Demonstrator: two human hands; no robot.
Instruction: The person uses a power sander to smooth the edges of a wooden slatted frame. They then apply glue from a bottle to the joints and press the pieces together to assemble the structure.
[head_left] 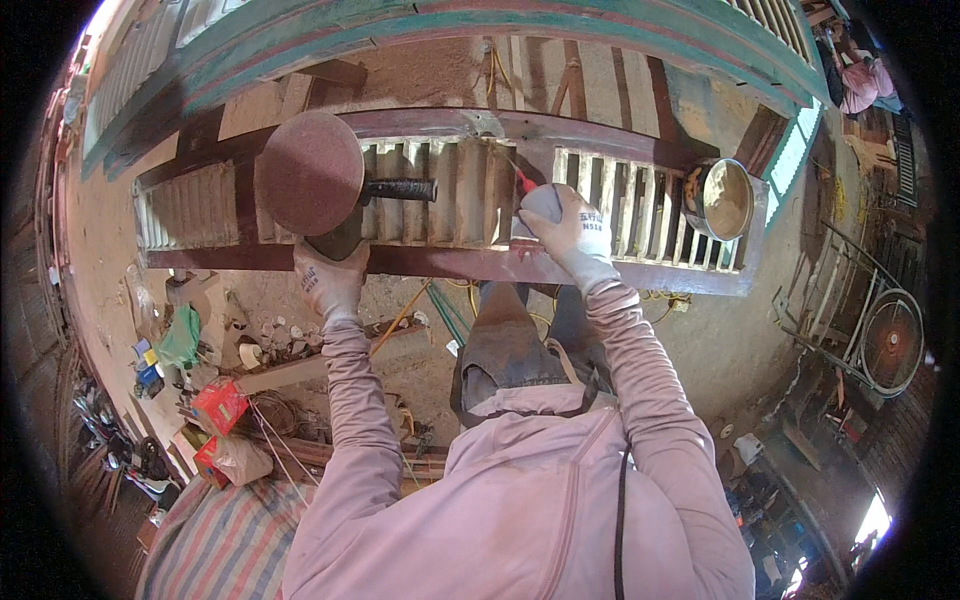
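Observation:
My left hand [331, 283], in a pale work glove, is closed round the body of a disc sander [310, 172]. Its round reddish-brown sanding disc faces up, and a black side handle [405, 189] sticks out to the right. My gloved right hand [580, 240] grips a pale squeeze bottle [541, 203] with a thin red nozzle [524, 181], which points up and left over the slats. Beneath both hands lies a long louvred wooden shutter [440, 262], with a dark reddish frame and pale, worn slats.
A round tin [725, 200] of pale paste stands on the shutter's right end. Beyond it runs a green-painted frame [600, 22]. Red bags [219, 405] and a striped sheet [225, 545] lie at lower left. A wheeled metal cart [880, 340] stands at right; another person [865, 80] is at far upper right.

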